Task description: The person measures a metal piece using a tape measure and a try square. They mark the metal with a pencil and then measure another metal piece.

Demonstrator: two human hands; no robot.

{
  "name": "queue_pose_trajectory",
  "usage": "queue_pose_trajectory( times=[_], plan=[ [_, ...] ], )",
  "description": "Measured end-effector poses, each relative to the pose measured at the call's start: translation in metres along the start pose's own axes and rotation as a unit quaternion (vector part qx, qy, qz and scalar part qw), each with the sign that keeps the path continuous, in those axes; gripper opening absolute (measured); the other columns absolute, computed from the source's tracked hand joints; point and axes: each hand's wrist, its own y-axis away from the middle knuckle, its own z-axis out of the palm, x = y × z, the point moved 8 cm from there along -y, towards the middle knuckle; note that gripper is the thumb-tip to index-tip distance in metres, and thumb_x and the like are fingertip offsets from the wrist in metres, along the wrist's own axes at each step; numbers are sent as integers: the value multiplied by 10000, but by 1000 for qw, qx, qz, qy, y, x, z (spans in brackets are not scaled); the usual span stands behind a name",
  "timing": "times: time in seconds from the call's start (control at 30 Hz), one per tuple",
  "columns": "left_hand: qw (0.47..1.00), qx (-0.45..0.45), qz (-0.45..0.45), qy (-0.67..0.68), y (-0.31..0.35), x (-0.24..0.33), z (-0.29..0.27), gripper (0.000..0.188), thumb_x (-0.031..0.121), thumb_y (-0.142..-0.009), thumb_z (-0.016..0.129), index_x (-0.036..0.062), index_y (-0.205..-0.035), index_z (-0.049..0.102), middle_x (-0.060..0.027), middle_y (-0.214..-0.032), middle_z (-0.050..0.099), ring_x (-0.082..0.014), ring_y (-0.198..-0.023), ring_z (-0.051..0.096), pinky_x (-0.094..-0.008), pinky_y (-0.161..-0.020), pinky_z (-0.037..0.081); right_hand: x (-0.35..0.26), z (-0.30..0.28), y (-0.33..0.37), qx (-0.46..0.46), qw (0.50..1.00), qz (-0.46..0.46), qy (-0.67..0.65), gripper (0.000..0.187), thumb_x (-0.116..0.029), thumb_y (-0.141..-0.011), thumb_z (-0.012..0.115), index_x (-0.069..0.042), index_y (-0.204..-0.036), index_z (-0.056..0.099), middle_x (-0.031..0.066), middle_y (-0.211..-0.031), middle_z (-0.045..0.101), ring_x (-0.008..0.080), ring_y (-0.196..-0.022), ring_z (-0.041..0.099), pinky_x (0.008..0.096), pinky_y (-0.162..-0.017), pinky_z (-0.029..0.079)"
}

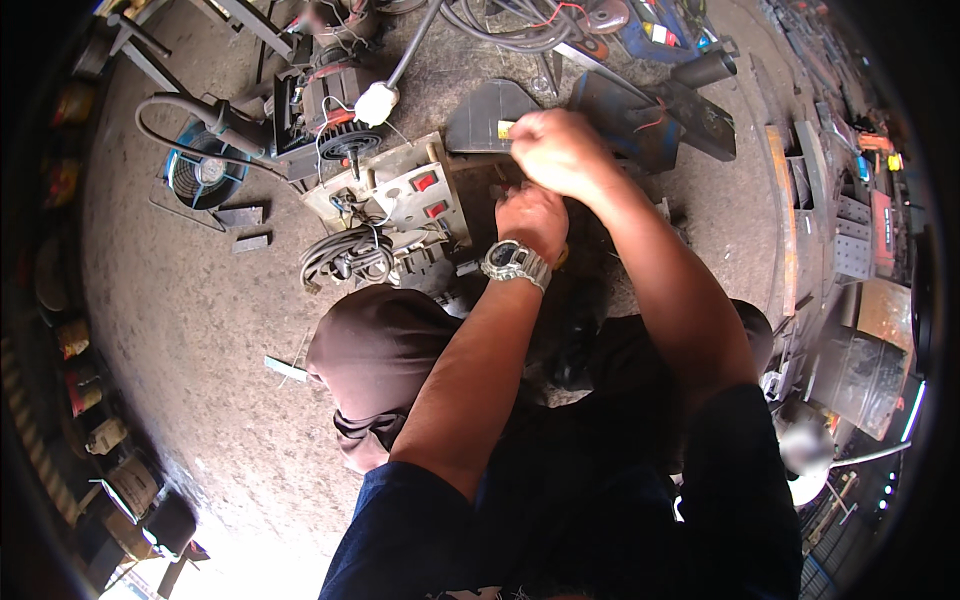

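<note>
On the head view I have both bare hands close together, reaching out past a knee in brown trousers (375, 330) over a stained grey-brown floor (225, 320). The left hand (532, 220), with a digital watch on a pale translucent strap (515, 263) at its wrist, is curled inward with its fingers bunched; I cannot tell whether it grips anything. The right hand (562, 150) sits a little farther out, folded narrow and slightly blurred, and I cannot make out what, if anything, is inside it.

Just left of the right hand is a flat dark grey plate with rounded upper corners (475, 115), carrying a small yellow-and-white label (505, 130) right by the fingers (whether they touch it, I can't judge from here). Nearer the left hand, on its left, a pale beige metal panel with two red rocker switches (400, 212) stands at a slant, a coil of grey cable (348, 255) at its lower left corner.

Behind the panel I see a motor unit with a black ribbed wheel (345, 140), and near it a white lump on a grey rod (377, 103). A round blue fan (207, 168) is farther left; dark hollow steel sections (595, 105) lie right of the right hand.
</note>
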Motion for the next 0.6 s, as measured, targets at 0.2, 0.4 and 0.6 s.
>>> queue_pose_trajectory(
  times=[0.2, 0.4, 0.6],
  plan=[
    [999, 19, 24, 9, -1, 2, 4, 296, 190, -982, 524, -45, -1110, 650, -169, -912, 754, -340, -913, 738, -486, -865, 577, 29, 8, 3, 122, 972, -16, -200, 240, -172, -941, 705, -18, -1126, 719, 192, -984, 785, 329, -933, 779, 407, -871, 604],
    [999, 26, 11, 16, -3, -4, 11, 268, 193, -985, 526, 1, -1076, 690, -193, -952, 761, -362, -944, 736, -503, -848, 589, -9, 2, -11, 71, 985, -159, 5, 205, -109, -946, 679, -22, -1129, 712, 229, -972, 758, 389, -952, 753, 462, -854, 599],
    [999, 25, 23, -42, 0, 9, -7, 460, 151, -988, 529, -71, -1380, 435, -179, -906, 751, -343, -876, 754, -461, -787, 620, -25, 5, -37, -58, 979, -162, 112, 190, -66, -1006, 602, -8, -1161, 694, 243, -1026, 756, 415, -971, 744, 469, -847, 587]
  ],
)
